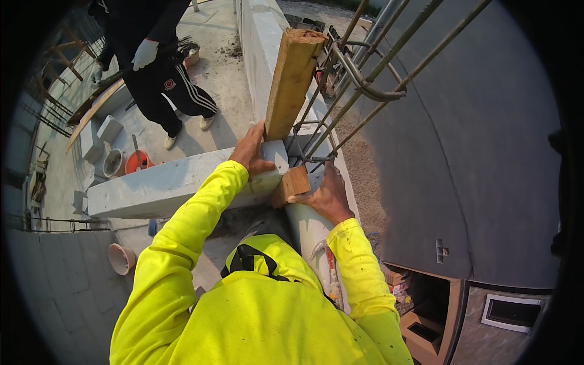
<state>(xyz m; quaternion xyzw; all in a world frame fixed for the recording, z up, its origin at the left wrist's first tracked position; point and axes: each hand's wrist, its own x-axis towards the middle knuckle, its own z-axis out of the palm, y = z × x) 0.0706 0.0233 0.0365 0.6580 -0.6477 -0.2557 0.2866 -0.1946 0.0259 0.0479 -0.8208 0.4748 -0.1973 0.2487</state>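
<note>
My left hand (248, 150) rests spread on the end of the white block wall (164, 180), its fingertips against the foot of an upright wooden plank (291, 85). The thumb lies over the block's top. My right hand (330, 196) is at the wall corner, fingers apart. Its thumb touches a short wooden piece (292, 184) at the inner corner, while the fingers reach toward the outer edge beside the rebar cage (331, 131). The rebar cage rises out of the gap between the blocks, behind both hands. The fingers' undersides are hidden.
A person in dark clothes and gloves (161, 73) stands beyond the wall. Near them are an orange bucket (139, 162), a grey bucket (114, 163) and loose white blocks (91, 141). A bowl (121, 259) lies lower left. A dark grey wall (474, 140) stands right, across a gap.
</note>
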